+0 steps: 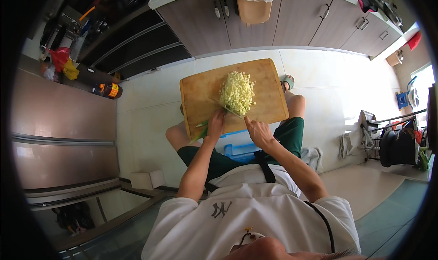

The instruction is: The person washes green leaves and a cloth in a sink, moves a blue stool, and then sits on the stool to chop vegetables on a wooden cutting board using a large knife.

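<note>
A wooden cutting board (200, 89) lies across my knees, with a heap of finely chopped pale green vegetable (237, 92) on it. My right hand (258, 131) grips a kitchen knife (232, 112) at the near side of the heap; the blade points to the upper left. Just left of the blade, my left hand (216, 123) rests on the board, its fingers bent over the end of some green stalks, probably scallions (200, 135). Those stalks stick out below the hand towards the board's near left edge. The fingertips are partly hidden.
Beyond the board, a tan waste bin (255, 12) with a plastic liner hangs on the cabinet doors (304, 13). A large bottle (111, 90) lies by the fridge (65, 109) at left. Between my legs is a blue plastic object (239, 151). A black cart (397, 143) stands at right.
</note>
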A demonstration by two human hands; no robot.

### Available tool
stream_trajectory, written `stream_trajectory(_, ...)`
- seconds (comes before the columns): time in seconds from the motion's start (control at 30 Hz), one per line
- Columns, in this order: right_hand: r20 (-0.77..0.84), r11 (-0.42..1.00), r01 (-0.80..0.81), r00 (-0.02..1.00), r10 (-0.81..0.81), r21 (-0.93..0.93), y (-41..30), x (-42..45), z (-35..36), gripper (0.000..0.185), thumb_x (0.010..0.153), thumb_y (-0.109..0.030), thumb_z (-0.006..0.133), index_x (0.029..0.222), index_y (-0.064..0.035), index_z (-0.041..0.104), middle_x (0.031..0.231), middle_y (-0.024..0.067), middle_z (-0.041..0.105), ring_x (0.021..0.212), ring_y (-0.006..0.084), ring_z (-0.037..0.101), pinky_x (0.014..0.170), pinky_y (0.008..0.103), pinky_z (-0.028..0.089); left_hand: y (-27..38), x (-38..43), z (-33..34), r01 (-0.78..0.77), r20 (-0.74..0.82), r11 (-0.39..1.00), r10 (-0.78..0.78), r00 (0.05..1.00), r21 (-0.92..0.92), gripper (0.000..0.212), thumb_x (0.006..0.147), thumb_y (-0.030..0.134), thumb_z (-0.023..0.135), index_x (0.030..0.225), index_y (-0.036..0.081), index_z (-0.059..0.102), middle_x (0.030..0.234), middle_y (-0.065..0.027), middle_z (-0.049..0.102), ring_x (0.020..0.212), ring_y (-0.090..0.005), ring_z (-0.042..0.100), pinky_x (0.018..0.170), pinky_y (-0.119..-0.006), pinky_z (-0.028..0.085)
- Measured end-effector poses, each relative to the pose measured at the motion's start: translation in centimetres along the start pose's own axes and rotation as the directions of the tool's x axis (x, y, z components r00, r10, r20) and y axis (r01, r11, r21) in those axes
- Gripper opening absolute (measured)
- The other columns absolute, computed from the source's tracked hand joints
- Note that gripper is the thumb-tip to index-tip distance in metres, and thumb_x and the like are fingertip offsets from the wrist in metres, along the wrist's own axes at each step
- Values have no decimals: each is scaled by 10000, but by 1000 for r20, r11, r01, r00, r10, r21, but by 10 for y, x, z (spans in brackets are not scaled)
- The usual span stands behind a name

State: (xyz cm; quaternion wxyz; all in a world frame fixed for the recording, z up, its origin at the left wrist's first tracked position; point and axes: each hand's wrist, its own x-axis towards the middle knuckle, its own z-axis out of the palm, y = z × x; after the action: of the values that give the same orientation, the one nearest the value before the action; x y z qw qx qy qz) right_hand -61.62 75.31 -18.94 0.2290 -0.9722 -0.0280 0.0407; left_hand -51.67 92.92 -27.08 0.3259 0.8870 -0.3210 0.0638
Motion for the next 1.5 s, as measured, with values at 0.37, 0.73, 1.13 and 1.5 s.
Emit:
stream_trajectory(0.37, 6, 995, -79, 997, 80, -65, -17, -12, 0, 163, 800, -89, 407, 953, -37, 390, 646, 146, 540, 589, 325, 556, 481, 431, 406, 3, 3, -4, 5, 19, 1000, -4, 1000, -4, 172, 777, 15, 465, 916, -27, 557, 945, -181, 525, 913, -342, 485, 795, -403, 412)
stream_trajectory(0.73, -6, 998, -64, 998, 64, 13, 15, 17, 35, 191, 805, -78, 395, 991, -43, 420, 744, 155, 538, 658, 351, 544, 520, 456, 402, 3, 2, -7, -80, 34, 997, 80, 996, 18, 189, 725, -17, 495, 901, -5, 565, 951, -134, 516, 903, -320, 473, 785, -398, 400)
stream_trajectory(1.13, -67, 1000, 27, 997, -28, -9, -4, -11, -11, 157, 773, -51, 425, 927, -22, 413, 693, 185, 521, 583, 352, 540, 480, 429, 413, 0, 4, -7, -85, 34, 996, 84, 996, 13, 158, 738, 5, 462, 869, -24, 545, 909, -153, 515, 892, -316, 466, 799, -372, 402)
stream_trajectory(1.5, -30, 999, -19, 999, 18, -46, -1, 1, 26, 199, 785, -72, 425, 979, -31, 404, 665, 158, 531, 584, 337, 541, 482, 428, 406, -4, 2, -3, -123, -59, 992, 122, 991, -4, 148, 713, -20, 528, 859, -19, 552, 881, -172, 525, 853, -351, 497, 714, -401, 427)
